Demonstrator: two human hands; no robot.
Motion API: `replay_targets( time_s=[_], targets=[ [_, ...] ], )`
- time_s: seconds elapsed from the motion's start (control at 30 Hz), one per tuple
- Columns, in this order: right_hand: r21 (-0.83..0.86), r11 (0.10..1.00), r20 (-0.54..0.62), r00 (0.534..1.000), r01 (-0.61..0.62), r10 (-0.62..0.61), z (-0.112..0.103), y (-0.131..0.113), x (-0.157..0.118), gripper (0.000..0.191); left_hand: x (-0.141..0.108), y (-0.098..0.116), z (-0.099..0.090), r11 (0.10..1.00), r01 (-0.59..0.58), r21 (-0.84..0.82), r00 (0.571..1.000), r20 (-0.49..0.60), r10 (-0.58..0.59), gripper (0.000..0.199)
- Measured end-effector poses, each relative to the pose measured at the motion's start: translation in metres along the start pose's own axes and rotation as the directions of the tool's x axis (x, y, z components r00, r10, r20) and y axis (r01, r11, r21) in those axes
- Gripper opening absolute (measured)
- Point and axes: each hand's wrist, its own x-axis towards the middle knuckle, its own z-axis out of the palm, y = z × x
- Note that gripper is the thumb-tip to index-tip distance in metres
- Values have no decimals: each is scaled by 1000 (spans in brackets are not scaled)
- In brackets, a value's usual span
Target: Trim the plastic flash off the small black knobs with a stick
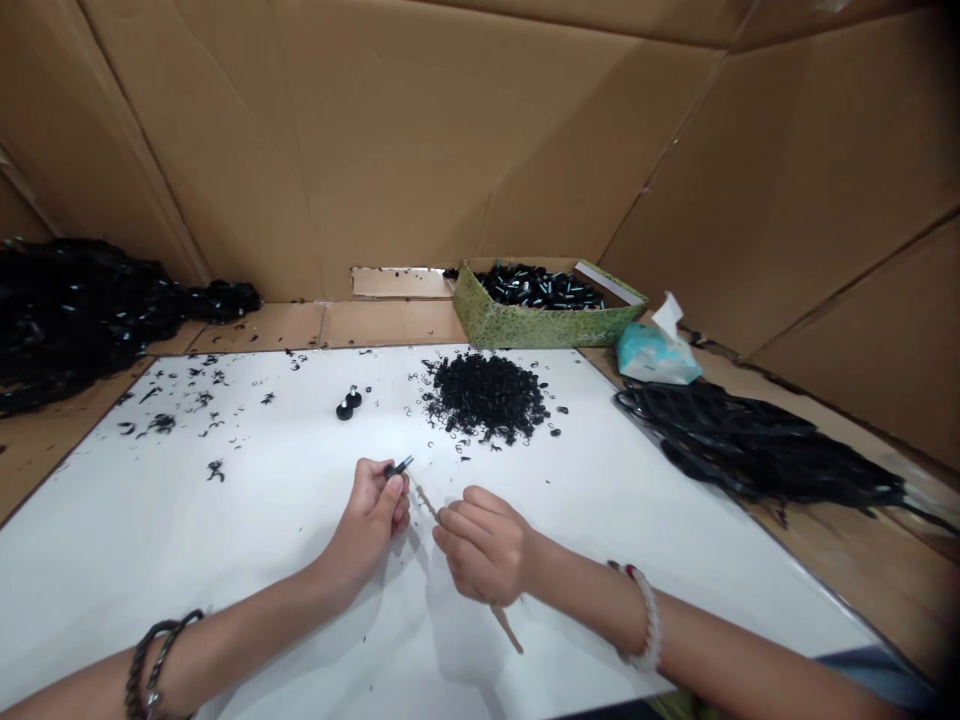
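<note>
My left hand (377,503) is closed on a small black piece with a metal stud (403,466), pinched between thumb and fingers. My right hand (484,545) wraps around a thin tool with a brown, wrapped-looking handle (507,628). The tool's narrow tip points up and left, close to the black piece; whether they touch, I cannot tell. Farther back on the white board (300,540), two black round pieces with metal studs (349,404) stand side by side. Beyond my right hand lies a heap of small black bits (491,397).
Black scraps (161,423) are scattered at the board's left. A green patterned box (540,328) full of black studded pieces stands at the back, beside a blue tissue pack (656,355). Black strips (757,450) lie right, a black shiny pile (75,320) left. Cardboard walls (420,130) enclose the table.
</note>
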Motion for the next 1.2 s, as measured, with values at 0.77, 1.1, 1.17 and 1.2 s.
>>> replay_targets(
  time_s=[0.77,1.1,1.17,1.2],
  targets=[
    [218,810,53,835,-544,547,-13,23,5,28,-8,-5,-3,970,-88,227,983,179,47,22],
    [164,883,235,887,-440,398,-13,20,8,8,-13,5,-1,904,-170,391,968,238,79,14],
    [226,847,292,863,-481,412,-15,20,7,8,-14,4,-1,882,-200,427,959,271,87,12],
    [243,828,321,847,-506,424,-17,21,7,8,-14,4,-2,866,-215,452,955,281,90,11]
  ],
)
